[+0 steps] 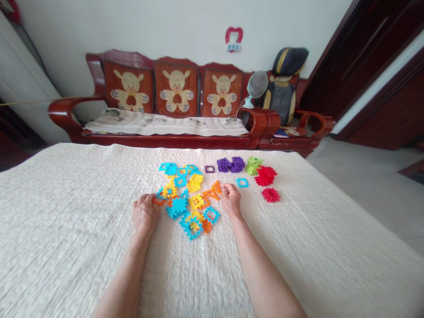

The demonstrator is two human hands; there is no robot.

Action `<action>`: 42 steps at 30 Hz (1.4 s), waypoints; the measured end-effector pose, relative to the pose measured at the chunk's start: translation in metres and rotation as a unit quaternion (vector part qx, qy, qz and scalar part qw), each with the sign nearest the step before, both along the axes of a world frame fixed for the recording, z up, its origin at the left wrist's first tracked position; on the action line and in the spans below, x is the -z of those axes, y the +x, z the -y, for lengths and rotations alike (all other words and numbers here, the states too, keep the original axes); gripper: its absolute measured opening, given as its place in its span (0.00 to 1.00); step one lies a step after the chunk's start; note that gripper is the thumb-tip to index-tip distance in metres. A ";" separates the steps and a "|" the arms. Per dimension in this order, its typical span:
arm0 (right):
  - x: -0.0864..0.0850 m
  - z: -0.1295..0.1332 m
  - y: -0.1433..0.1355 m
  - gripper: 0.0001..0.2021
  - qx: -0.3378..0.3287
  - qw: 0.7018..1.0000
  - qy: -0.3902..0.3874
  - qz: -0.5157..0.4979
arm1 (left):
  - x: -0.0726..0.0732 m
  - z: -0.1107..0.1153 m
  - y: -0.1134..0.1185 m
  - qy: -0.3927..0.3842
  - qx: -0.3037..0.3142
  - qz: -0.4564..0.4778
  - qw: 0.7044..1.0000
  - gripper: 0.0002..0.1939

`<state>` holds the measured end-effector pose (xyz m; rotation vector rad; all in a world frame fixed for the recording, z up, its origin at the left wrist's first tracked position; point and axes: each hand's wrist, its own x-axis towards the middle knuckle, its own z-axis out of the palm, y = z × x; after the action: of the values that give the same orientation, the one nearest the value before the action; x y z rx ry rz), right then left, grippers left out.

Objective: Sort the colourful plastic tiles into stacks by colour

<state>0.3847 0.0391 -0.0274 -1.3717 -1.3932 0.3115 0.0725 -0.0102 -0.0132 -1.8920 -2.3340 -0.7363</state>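
Observation:
Between my hands lies a loose heap of notched plastic building tiles: blue tiles [179,206], yellow tiles [196,202] and orange ones. My right hand [231,199], at the heap's right edge, pinches an orange building tile [216,189] that looks triangular. On the left side, my left hand [145,213] has its fingers closed at an orange building tile [159,202]; the fingertips are partly hidden. Just beyond my right hand is a single blue frame tile [242,183]. A dark purple frame tile [210,169] sits behind the heap.
Purple tiles [231,164], green tiles [254,165] and red tiles [265,176] form separate piles at the back right, with a smaller red pile [271,194] nearer. A cream quilted cloth [82,229] covers the table. Behind it stand a wooden sofa [165,140] and a fan [257,85].

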 end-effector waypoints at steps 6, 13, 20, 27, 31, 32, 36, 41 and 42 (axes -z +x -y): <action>0.000 -0.001 0.002 0.16 -0.024 1.000 0.002 0.019 | 0.001 -0.003 -0.004 -0.013 -0.015 0.037 0.999 0.22; -0.015 -0.018 0.019 0.23 -0.155 0.975 -0.019 0.161 | 0.003 -0.005 -0.004 -0.009 -0.017 0.054 0.998 0.22; -0.017 -0.018 0.026 0.24 -0.204 0.939 -0.069 0.267 | 0.002 -0.003 -0.002 -0.011 -0.027 0.061 0.998 0.22; -0.012 -0.007 0.029 0.25 -0.166 0.951 -0.050 0.256 | 0.000 -0.002 -0.001 -0.001 -0.026 0.058 0.998 0.22; -0.018 -0.007 0.025 0.21 -0.187 0.954 -0.043 0.232 | -0.002 -0.003 0.000 -0.004 -0.028 0.062 0.998 0.22; -0.021 -0.006 0.025 0.21 -0.199 0.954 -0.041 0.221 | -0.003 -0.003 0.001 -0.005 -0.028 0.063 0.998 0.21; -0.037 0.009 0.027 0.22 -0.223 0.957 -0.030 0.181 | -0.004 -0.002 0.002 -0.008 -0.040 0.070 0.997 0.20; -0.049 0.058 0.024 0.27 -0.345 0.907 -0.053 0.235 | -0.006 -0.001 0.004 -0.003 -0.038 0.080 0.996 0.21; -0.048 0.067 0.021 0.29 -0.357 0.899 -0.056 0.249 | -0.006 -0.001 0.004 -0.004 -0.037 0.081 0.996 0.21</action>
<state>0.4061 -0.0284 0.0208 -1.0082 -2.3326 0.5478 0.0761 -0.0093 -0.0075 -1.7999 -2.4902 -0.9037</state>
